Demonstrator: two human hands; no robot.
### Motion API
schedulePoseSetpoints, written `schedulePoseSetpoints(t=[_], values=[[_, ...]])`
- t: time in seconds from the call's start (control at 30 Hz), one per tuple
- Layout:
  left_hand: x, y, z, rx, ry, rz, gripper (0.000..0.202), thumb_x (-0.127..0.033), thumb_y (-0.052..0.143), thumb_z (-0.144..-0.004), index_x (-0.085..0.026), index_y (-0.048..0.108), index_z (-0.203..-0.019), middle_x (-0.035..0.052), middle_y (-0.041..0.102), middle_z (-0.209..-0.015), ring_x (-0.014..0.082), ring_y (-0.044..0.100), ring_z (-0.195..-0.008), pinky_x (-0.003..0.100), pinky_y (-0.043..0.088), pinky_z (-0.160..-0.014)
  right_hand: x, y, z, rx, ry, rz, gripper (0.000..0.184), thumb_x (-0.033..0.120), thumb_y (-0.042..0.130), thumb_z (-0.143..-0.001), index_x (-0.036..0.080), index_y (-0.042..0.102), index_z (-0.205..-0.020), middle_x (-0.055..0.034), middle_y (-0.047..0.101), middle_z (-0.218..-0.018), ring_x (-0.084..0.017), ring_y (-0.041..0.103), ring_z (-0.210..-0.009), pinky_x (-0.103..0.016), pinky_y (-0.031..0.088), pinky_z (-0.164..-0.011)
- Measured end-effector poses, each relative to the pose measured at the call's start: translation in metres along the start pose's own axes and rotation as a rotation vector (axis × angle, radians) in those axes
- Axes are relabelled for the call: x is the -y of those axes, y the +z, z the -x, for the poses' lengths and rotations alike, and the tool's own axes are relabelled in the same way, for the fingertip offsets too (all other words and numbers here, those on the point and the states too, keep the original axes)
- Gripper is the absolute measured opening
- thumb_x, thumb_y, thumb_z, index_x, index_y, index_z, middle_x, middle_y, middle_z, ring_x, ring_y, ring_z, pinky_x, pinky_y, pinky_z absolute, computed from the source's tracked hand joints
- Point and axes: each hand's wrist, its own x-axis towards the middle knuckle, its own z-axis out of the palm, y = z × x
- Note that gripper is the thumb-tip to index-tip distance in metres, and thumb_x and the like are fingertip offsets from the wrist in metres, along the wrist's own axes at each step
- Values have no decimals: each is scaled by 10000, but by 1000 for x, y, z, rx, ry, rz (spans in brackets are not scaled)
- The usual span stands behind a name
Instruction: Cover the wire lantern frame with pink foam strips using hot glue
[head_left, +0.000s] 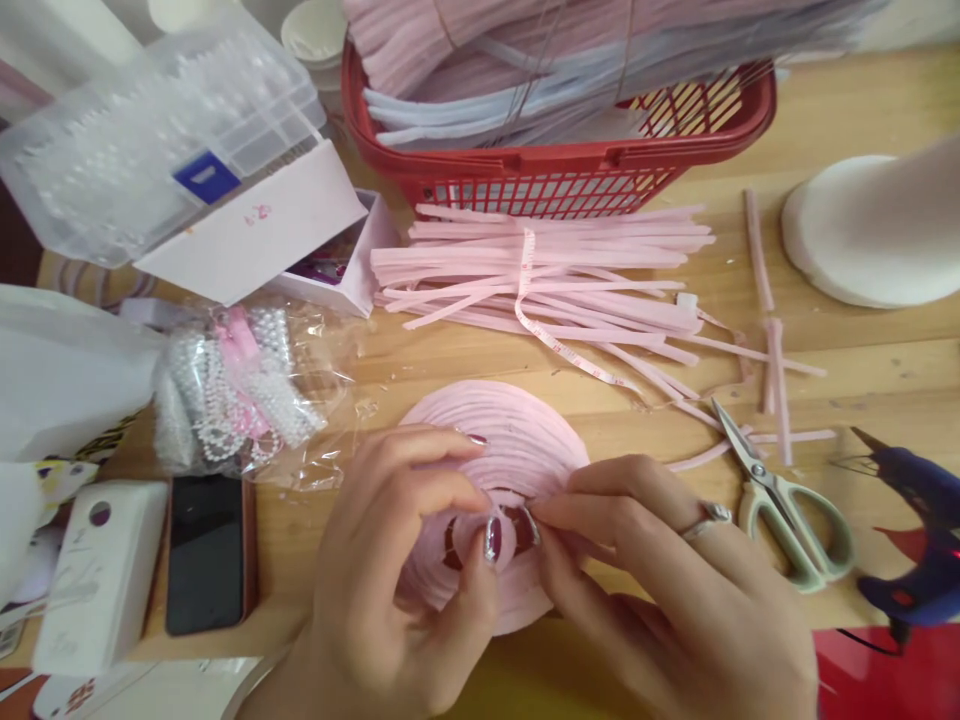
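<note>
A round pink coil point(517, 445) made of wound fuzzy strips lies near the front edge of the wooden table point(862, 370). My left hand point(397, 560) curls over its left side, thumb and fingers pinching the pink strip near the coil's middle. Touching the same spot from the right is my right hand point(675, 590), with a ring on one finger, its fingertips pressed together on the strip. Both hands cover the coil's lower half.
Loose pink strips point(555, 285) with a tape measure point(559, 345) lie behind the coil, before a red basket point(555, 170). To the right lie scissors point(787, 505) and a blue glue gun point(919, 540). On the left sit a bead bag point(232, 390), a phone point(206, 550) and a clear organizer box point(157, 130).
</note>
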Motion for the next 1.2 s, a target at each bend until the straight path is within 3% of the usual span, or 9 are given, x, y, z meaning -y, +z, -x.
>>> schedulePoseSetpoints(t=[0.13, 0.33, 0.53, 0.67, 0.83, 1.03, 1.2], values=[[5, 1, 0, -3, 145, -82, 198, -84, 577, -818, -184, 579, -989, 89, 619, -1119, 224, 622, -1058, 435, 527, -950, 6, 2, -3, 2, 112, -28, 83, 172, 599, -963, 250, 577, -978, 5, 639, -817, -90, 615, -614, -228, 529, -560], [11, 2, 4, 15, 289, -222, 284, -120, 580, -818, -179, 570, -1096, 131, 604, -1168, 261, 602, -1106, 461, 551, -970, 17, 3, -7, -24, 190, -26, 91, 195, 605, -961, 236, 580, -884, 18, 607, -773, -85, 581, -572, -221, 492, -537], [12, 4, 9, -70, 299, -250, 267, -161, 582, -873, -162, 584, -1140, 151, 650, -1176, 269, 646, -1093, 452, 577, -961, 24, 6, -12, -100, 210, 84, 141, 182, 608, -911, 214, 590, -775, 39, 584, -684, -89, 551, -542, -234, 436, -517], [14, 8, 12, -113, 246, -144, 210, -177, 614, -907, -166, 607, -1116, 136, 672, -1175, 246, 653, -1094, 415, 556, -973, 25, 9, -12, -117, 242, 67, 156, 165, 622, -867, 206, 588, -720, 41, 581, -653, -84, 510, -531, -230, 379, -485], [19, 10, 14, -167, 253, -41, 329, -165, 648, -900, -167, 550, -1214, 134, 689, -1187, 237, 665, -1125, 404, 549, -985, 23, 15, -11, -164, 287, -18, 139, 189, 611, -861, 206, 618, -723, 36, 583, -632, -89, 479, -519, -234, 359, -479], [25, 5, 15, -122, 359, -213, 221, -214, 569, -945, -165, 613, -1156, 155, 677, -1185, 262, 664, -1085, 422, 569, -947, 26, 13, -16, -132, 317, -47, 160, 228, 604, -851, 198, 615, -694, 31, 601, -606, -94, 506, -508, -224, 375, -481], [28, 8, 16, -124, 363, -198, 213, -203, 540, -961, -149, 611, -1155, 160, 665, -1201, 264, 644, -1106, 426, 547, -973, 27, 10, -15, -129, 309, -54, 144, 212, 606, -855, 198, 638, -715, 36, 604, -586, -97, 519, -500, -212, 391, -475]])
